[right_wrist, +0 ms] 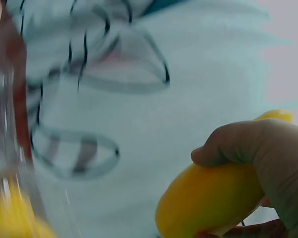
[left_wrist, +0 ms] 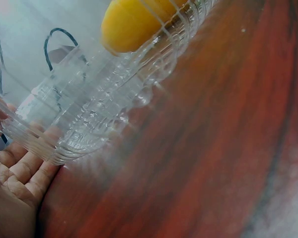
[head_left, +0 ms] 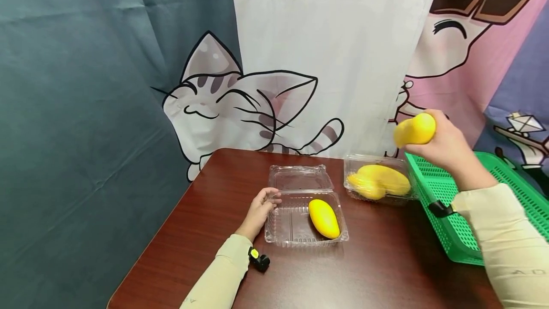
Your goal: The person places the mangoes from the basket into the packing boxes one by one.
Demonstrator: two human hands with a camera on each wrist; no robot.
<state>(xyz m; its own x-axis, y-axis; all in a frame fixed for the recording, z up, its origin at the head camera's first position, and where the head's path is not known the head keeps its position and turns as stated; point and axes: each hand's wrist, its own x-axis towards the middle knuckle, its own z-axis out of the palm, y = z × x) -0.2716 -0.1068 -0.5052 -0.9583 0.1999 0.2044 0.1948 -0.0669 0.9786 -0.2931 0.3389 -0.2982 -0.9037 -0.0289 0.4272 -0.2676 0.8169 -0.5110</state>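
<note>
My right hand (head_left: 443,139) is raised over the near side of a green basket, gripping a yellow mango (right_wrist: 208,198); the mango is blurred in the head view. In the right wrist view my thumb lies along its top. My left hand (head_left: 259,209) rests against the left side of a clear plastic clamshell box (head_left: 291,218), its fingers relaxed and touching the wall. Through the plastic, the left wrist view shows part of those fingers. The box's lid (head_left: 300,178) is folded back, and a single mango (head_left: 323,218) lies in its right half.
Behind and to the right stands another clear box (head_left: 353,161) with yellow mangoes (head_left: 377,180) inside. The green perforated basket (head_left: 433,213) is at the right edge of the brown table (head_left: 206,204). A printed curtain (head_left: 334,51) hangs behind.
</note>
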